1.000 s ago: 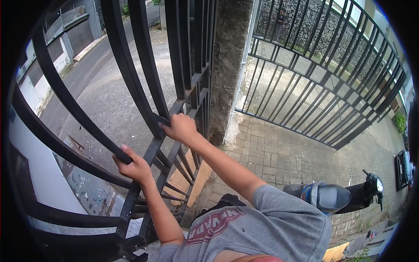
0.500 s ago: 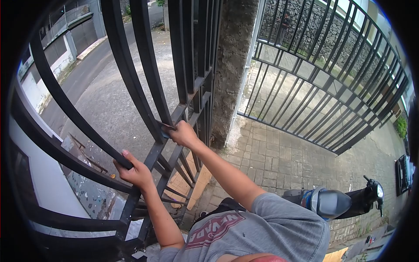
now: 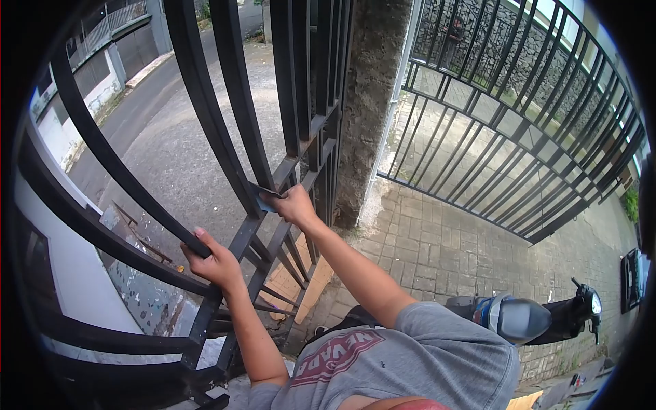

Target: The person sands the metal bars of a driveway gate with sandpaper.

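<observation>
My left hand is closed around a vertical bar of the black metal gate, just above its crossrail, with the thumb lying along the bar. Pinched in my right hand is a thin folded sheet, dark on one face and bluish on the other, that looks like sandpaper. It touches the foot of another upright bar where that bar meets the rail. My right fingertips are partly hidden behind the sheet.
A rough concrete pillar stands beside the gate, with a second barred gate beyond it. A parked scooter is on the brick paving at right. Cardboard lies below the gate, and a road runs outside.
The view has shifted slightly. My right hand and the sandpaper stay at the same bar's foot, with a little more of the bluish face showing. My left hand keeps its hold.
</observation>
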The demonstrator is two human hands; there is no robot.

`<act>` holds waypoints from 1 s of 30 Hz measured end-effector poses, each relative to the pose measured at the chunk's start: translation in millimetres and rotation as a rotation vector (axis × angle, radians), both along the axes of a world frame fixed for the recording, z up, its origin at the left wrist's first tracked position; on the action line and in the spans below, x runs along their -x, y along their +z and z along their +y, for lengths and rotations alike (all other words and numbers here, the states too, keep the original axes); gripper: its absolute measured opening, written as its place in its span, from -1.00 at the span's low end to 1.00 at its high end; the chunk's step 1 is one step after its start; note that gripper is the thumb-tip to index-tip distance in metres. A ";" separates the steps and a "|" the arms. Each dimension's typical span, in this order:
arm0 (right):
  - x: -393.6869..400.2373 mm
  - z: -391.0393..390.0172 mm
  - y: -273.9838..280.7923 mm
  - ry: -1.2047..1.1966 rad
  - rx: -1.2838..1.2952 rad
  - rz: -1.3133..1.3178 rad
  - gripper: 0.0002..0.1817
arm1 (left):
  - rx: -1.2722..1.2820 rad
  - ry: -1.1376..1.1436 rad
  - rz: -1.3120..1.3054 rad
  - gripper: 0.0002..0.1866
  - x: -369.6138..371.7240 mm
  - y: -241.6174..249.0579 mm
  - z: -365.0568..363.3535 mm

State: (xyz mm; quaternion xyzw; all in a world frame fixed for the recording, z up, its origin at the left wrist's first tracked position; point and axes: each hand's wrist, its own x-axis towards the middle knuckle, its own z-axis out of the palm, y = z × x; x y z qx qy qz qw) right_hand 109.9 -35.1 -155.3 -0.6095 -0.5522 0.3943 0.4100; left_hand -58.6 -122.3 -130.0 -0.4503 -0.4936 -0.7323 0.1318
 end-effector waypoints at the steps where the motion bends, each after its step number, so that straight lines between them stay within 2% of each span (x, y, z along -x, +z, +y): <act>1: -0.5 4.3 -3.5 0.005 -0.006 0.011 -0.36 | -0.001 0.000 0.007 -0.65 -1.2 0.8 0.1; 5: 10.4 13.8 -25.9 -0.082 -0.034 -0.047 -0.30 | 0.010 -0.003 -0.020 -0.66 -4.9 1.3 -1.2; 6: 9.1 14.9 -30.3 -0.018 0.040 0.068 -0.26 | 0.013 0.002 -0.025 -0.66 -5.9 1.4 -1.4; 9: -3.6 11.7 -30.4 -0.001 0.060 -0.062 -0.27 | 0.014 0.001 -0.001 -0.66 -2.5 0.6 -0.8; 14: 12.5 11.6 -13.4 0.023 0.097 0.078 -0.38 | -0.006 -0.001 0.008 -0.67 -2.9 0.6 -1.1; 17: 14.6 8.0 -22.0 0.036 0.169 0.208 -0.40 | 0.023 0.002 -0.007 -0.68 -2.9 -1.4 -3.0; 21: 5.7 8.0 -22.6 0.086 0.194 0.206 -0.37 | -0.007 0.008 0.022 -0.68 -2.4 1.8 -1.5; 23: 9.3 10.2 -18.0 0.047 0.105 0.089 -0.39 | -0.010 0.014 0.020 -0.68 -3.5 3.7 -1.8; 30: 1.5 13.1 -33.9 0.146 0.171 0.218 -0.34 | 0.072 -0.031 -0.091 -0.71 -1.9 -2.6 -3.1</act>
